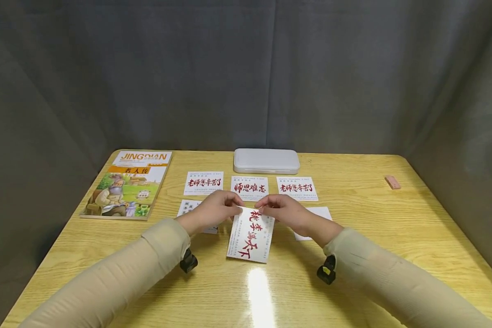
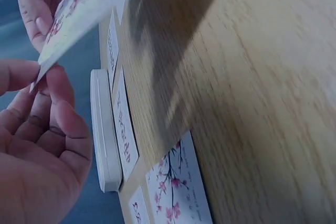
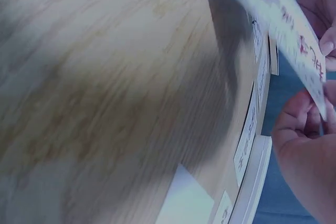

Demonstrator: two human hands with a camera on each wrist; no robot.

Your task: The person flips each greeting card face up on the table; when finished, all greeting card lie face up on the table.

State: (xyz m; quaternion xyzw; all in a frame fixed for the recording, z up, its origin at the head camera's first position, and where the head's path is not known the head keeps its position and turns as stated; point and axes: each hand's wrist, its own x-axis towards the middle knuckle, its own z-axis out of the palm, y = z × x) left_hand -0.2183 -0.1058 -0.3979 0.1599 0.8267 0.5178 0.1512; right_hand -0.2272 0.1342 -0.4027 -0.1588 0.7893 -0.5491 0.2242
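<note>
Both hands hold up a white card (image 1: 251, 237) with large red brush characters, turned sideways, close above the table. My left hand (image 1: 215, 209) pinches its upper left corner between thumb and forefinger. At the upper right corner, the thumb and fingers of my right hand (image 1: 289, 212) grip the same card. In the left wrist view the left hand (image 2: 47, 145) shows the card's corner between its fingertips, the sheet slanting away from it. The right wrist view has the right hand (image 3: 307, 145) at the card's near edge.
Behind the hands lie three cards in a row, the middle card (image 1: 250, 187) among them. A partly covered card (image 1: 186, 207) and a plain white card (image 1: 321, 213) flank the hands. Farther out are a white case (image 1: 266, 160), a magazine (image 1: 127, 187) and a pink eraser (image 1: 392, 182).
</note>
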